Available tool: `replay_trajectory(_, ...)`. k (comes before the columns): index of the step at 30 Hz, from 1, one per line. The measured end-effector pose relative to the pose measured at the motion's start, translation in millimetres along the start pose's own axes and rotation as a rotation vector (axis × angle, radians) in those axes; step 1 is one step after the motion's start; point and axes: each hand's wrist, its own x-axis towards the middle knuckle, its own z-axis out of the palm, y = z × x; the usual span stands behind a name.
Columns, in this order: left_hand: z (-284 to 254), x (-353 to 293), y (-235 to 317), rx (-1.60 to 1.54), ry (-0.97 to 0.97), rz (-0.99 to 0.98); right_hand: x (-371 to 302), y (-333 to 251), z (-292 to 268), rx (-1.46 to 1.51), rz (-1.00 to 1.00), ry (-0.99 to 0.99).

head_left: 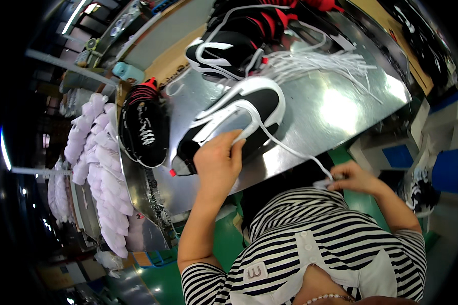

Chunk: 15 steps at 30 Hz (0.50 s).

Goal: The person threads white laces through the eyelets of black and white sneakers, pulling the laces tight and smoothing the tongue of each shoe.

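A black and white shoe upper lies on the metal tabletop in front of me. My left hand is closed on its near white edge, thumb and fingers pinched together. From the upper a white shoelace runs down to the right, past the table's edge. My right hand pinches the lower part of this lace close to my body; a small pale piece beside the fingertips is too blurred to name. Left of the upper stands a black shoe with white stitching and red loops at its far end.
Several black, white and red uppers are piled at the far side, beside a bundle of loose white laces. Stacked white pieces hang at the left. Cartons and a blue bin stand at the right.
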Motion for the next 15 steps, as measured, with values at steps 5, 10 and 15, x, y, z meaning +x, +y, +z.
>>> replay_trajectory(5,39.2,-29.8,-11.9,0.086,-0.248,-0.056,48.3,-76.7,5.3,0.202,-0.143,0.114)
replay_trajectory(10,35.0,-16.5,-4.5,0.119,-0.343,-0.062,109.5,-90.8,11.9,0.177,-0.375,0.261)
replay_trajectory(15,27.4,-9.3,-1.1,0.136,-0.46,-0.088,136.0,-99.8,15.4,0.262,-0.39,0.296)
